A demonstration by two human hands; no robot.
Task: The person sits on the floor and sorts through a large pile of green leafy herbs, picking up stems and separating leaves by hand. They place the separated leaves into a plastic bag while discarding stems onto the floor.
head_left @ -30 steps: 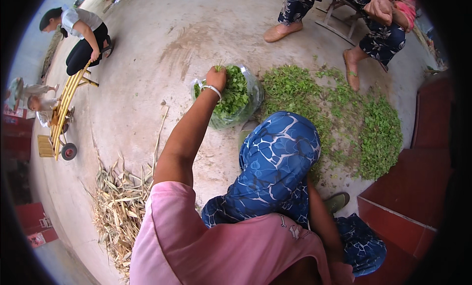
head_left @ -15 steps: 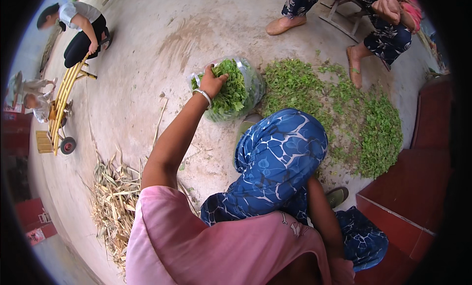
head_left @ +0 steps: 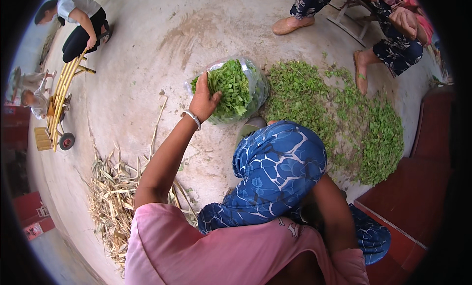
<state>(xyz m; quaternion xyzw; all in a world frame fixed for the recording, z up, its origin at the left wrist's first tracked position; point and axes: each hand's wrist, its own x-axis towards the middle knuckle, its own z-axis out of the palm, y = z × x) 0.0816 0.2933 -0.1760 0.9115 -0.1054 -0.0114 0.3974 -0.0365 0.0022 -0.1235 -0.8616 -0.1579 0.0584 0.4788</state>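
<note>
Clear plastic bag [head_left: 260, 86], taken as landmark: standing mouth up on the concrete ground [head_left: 142, 54], filled with leafy cut greens [head_left: 233, 86] that show at its opening.

Left hand [head_left: 204, 99]: at the bag's left side, over the edge of the greens. Grip: thumb and fingers apart, nothing seen clamped between them. Whether the fingertips press on leaves or plastic cannot be told. A silver bangle [head_left: 191, 119] sits on the wrist.

Right hand: hidden behind the raised knee in blue patterned cloth [head_left: 285, 162], which stands below and right of the bag; its grip cannot be told. The right forearm [head_left: 337, 216] is visible below and right of the bag.

Loose greens [head_left: 297, 91]: spread on the ground just right of the bag and extending farther right.

Surroundings: dry stalks [head_left: 115, 206] heaped below and left of the bag; a yellow pole-framed cart [head_left: 64, 98] well to its left, one end held by a crouching person [head_left: 81, 14]; a seated person in floral trousers [head_left: 400, 54] above and right.
</note>
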